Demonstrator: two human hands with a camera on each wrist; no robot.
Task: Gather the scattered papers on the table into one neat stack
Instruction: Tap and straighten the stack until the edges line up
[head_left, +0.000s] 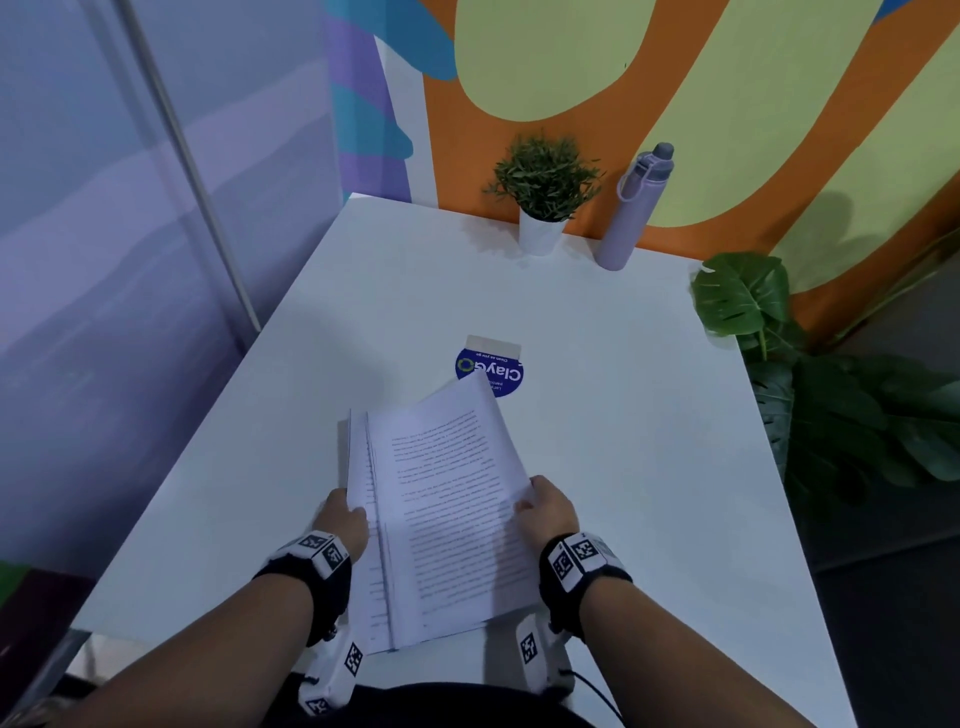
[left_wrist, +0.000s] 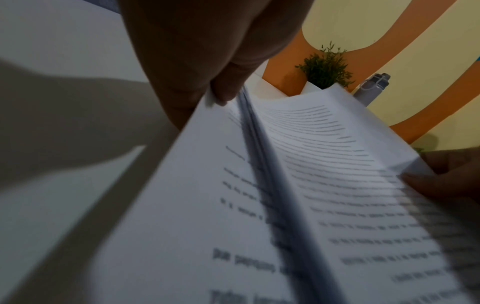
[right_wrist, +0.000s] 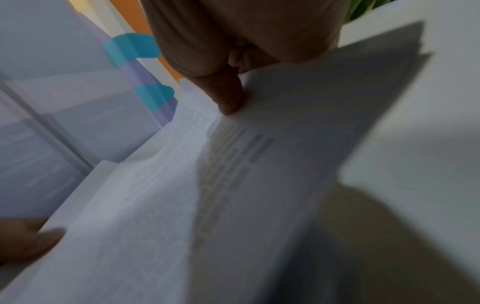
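Observation:
A bundle of printed white papers (head_left: 447, 509) is held above the near part of the white table (head_left: 623, 415). The sheets are uneven, with a lower group sticking out on the left. My left hand (head_left: 345, 519) pinches the left edge of the papers (left_wrist: 285, 185), thumb on top. My right hand (head_left: 545, 506) pinches the right edge, thumb on the top sheet (right_wrist: 182, 205), whose far end bends upward. The far corner of the bundle overlaps a blue round sticker (head_left: 491, 371) in the head view.
A small potted plant (head_left: 543, 192) and a lilac water bottle (head_left: 636, 208) stand at the table's far edge against the orange and yellow wall. A large leafy plant (head_left: 831, 389) stands past the table's right edge. A glass partition is on the left.

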